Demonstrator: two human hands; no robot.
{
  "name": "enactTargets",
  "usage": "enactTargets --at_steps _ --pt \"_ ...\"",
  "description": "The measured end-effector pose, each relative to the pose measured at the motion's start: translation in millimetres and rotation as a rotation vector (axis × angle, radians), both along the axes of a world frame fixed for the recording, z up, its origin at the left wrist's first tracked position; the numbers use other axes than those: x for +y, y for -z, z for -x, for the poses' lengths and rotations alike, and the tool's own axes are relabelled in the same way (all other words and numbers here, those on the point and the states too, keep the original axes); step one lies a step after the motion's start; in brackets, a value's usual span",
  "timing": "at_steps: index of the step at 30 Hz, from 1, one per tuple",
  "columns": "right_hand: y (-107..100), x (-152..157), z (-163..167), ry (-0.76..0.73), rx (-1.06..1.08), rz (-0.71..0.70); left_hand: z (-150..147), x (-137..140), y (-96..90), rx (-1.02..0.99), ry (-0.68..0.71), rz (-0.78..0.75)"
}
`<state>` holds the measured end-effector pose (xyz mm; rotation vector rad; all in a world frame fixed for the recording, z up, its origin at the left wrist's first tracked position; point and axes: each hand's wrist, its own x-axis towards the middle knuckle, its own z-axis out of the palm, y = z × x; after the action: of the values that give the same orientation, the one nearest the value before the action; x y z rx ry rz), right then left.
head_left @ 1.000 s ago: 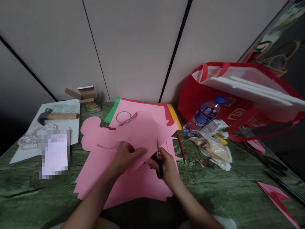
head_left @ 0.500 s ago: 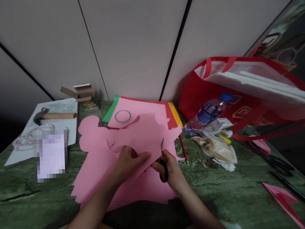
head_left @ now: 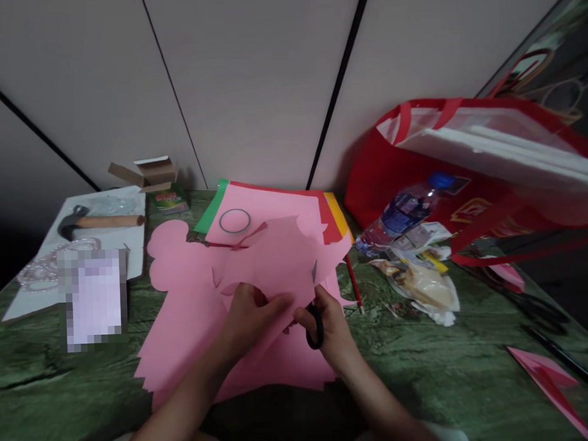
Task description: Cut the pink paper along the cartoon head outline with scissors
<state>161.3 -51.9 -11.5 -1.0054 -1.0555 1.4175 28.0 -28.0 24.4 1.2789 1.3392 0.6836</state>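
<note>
My left hand (head_left: 251, 315) pinches a sheet of pink paper (head_left: 286, 259) between thumb and fingers, the sheet raised and curved with cut edges. Black-handled scissors (head_left: 316, 329) sit in my right hand (head_left: 331, 325), thumb and fingers at the handles. Their blades reach up to the right part of the held sheet, and a small bit of blade shows near its edge. Beneath both hands lie more pink sheets (head_left: 177, 340), with scalloped and jagged edges. Behind, a ring (head_left: 235, 220) rests on flat pink paper over green, red and yellow sheets.
At left, a hammer (head_left: 101, 221) and beads lie on a white board (head_left: 31, 303), beside a blurred rectangle (head_left: 97, 298). An opened box (head_left: 155, 174) stands behind. To the right are a red pencil (head_left: 354, 286), a bottle (head_left: 400, 213), food wrappers (head_left: 426, 286) and a red bag (head_left: 369, 169).
The held pink sheet has shifted slightly, and the scissors sit at nearly the same place on it. The whole view has moved a little. Both hands keep their grips.
</note>
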Motion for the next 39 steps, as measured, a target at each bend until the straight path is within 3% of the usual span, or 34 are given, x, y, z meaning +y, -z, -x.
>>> enactTargets --at_steps 11,19,26,39 --pt "-1.4 -0.5 2.2 0.016 -0.034 -0.001 -1.2 -0.2 0.9 -0.021 -0.002 -0.028" --pt "-0.1 -1.2 1.6 0.070 -0.063 -0.006 -2.8 1.4 1.3 0.165 -0.124 0.000" --pt "-2.8 -1.1 1.1 0.097 -0.150 -0.035 -2.2 0.1 2.2 0.066 -0.023 -0.021" --pt "-2.5 -2.0 1.6 0.121 -0.164 -0.009 -2.6 -1.1 -1.0 0.011 0.009 -0.032"
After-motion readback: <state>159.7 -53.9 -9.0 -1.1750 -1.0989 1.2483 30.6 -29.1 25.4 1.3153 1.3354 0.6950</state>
